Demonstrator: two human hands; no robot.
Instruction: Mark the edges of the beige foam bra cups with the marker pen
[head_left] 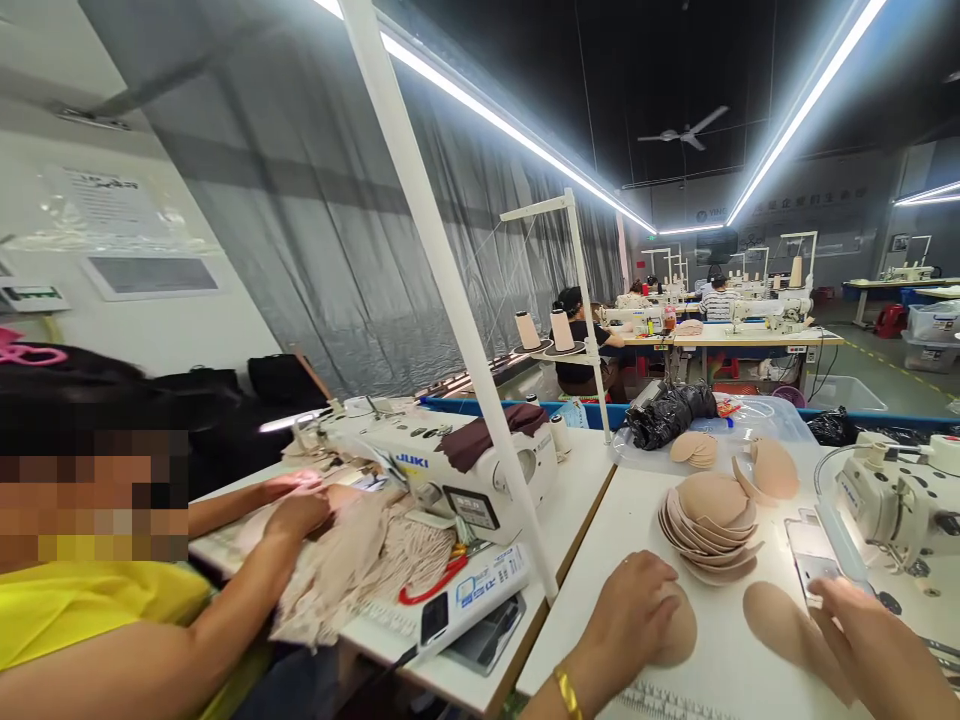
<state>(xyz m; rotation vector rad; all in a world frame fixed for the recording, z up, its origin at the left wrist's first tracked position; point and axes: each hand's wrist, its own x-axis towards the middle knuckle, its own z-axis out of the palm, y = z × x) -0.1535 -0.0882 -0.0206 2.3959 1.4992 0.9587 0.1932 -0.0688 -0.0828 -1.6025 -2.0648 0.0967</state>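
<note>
My left hand (630, 615), with a gold bracelet at the wrist, has its fingers curled on a beige bra cup (681, 635) over the white table. My right hand (866, 635) reaches in from the right, its fingers stretched out and apart beside the metal plate (814, 555) of a sewing machine (892, 490). Another beige bra cup (776, 612) lies between my hands, its right end running under my right fingers; I cannot tell whether they press on it. Just beyond stands a stack of nested beige cups (709, 525).
More cup pieces (694, 450) lie behind the stack, near a black plastic bundle (667, 415) on a clear plastic lid. A white pole (450, 300) rises at left. There, a co-worker in yellow (105, 640) handles beige fabric (360, 560) at a JUKI machine (442, 460).
</note>
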